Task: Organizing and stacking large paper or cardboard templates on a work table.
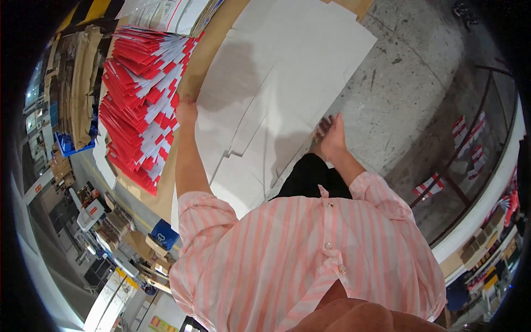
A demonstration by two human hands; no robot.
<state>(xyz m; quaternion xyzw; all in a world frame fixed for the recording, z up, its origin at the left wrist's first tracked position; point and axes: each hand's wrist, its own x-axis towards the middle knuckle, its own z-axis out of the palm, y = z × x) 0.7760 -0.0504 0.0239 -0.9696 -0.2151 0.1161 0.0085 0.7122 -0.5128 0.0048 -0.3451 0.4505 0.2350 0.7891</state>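
My left hand [187, 112] is at the left edge of a large white sheet [298, 55], close to a fanned pile of red-and-white printed papers [146, 105]. Its fingers are mostly hidden under the hand, so their grip cannot be made out. By the sheet's right edge, my right hand [333, 138] hangs open with its fingers apart and partly in shadow. Nothing shows in it. Thin, stepped lines of overlapping edges run across the white surface.
Brown board [213, 55] lies under the sheet's left side. A stack of printed papers [177, 16] sits at the far left. Concrete floor [409, 83] stretches along the right, where red-and-white pieces [469, 133] lie near a dark metal frame. A blue bin [164, 234] stands at lower left.
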